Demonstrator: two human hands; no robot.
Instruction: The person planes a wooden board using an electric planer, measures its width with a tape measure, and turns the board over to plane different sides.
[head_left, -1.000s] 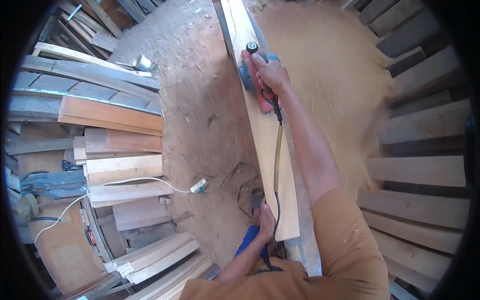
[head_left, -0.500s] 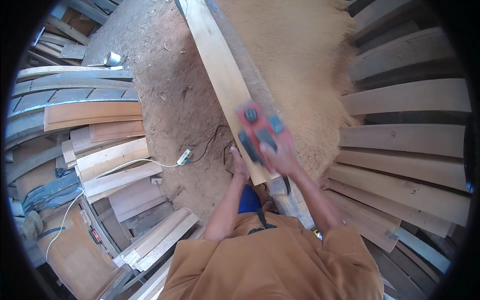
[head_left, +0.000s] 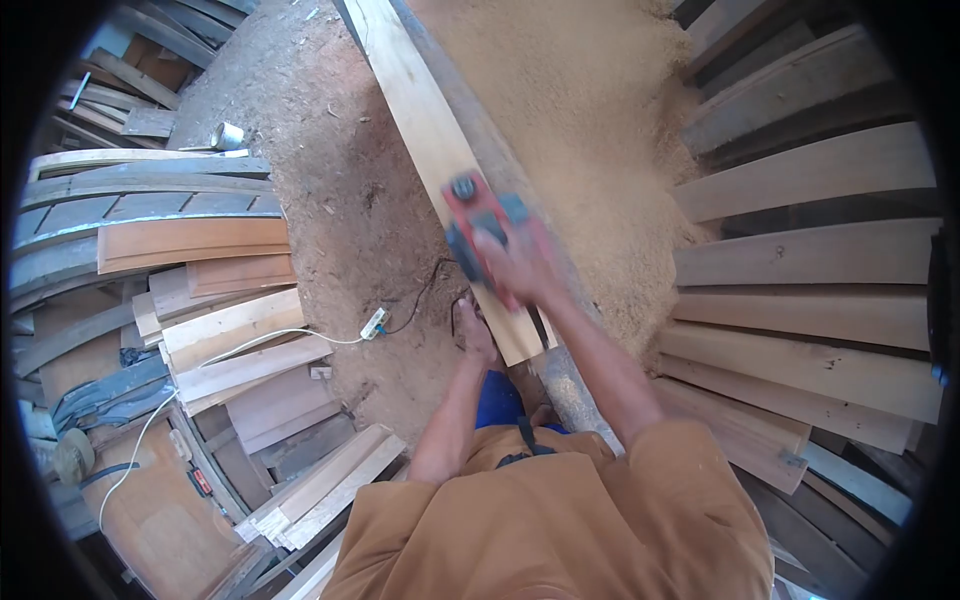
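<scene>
A long pale board (head_left: 422,105) lies on a narrow beam (head_left: 480,110), running from near my body to the top of the view. My right hand (head_left: 520,265) is wrapped round the handle of a red electric planer (head_left: 466,192), which rests on the board and is blurred by motion. At the near end, my left hand (head_left: 476,332) is closed at the board's left edge, thumb up; its other fingers are partly hidden. A dark cord (head_left: 420,297) loops over the ground beside my left hand.
A white power strip (head_left: 374,323) lies on the dirt to the left, with a white cable. Stacked boards (head_left: 240,330) line the left side, more planks (head_left: 800,255) the right. Sawdust (head_left: 570,110) covers the ground right of the beam. A tin (head_left: 227,135) lies further off.
My right hand and the planer have moved forward along the board, away from my body. My left hand stays near the same spot at the board's edge.
</scene>
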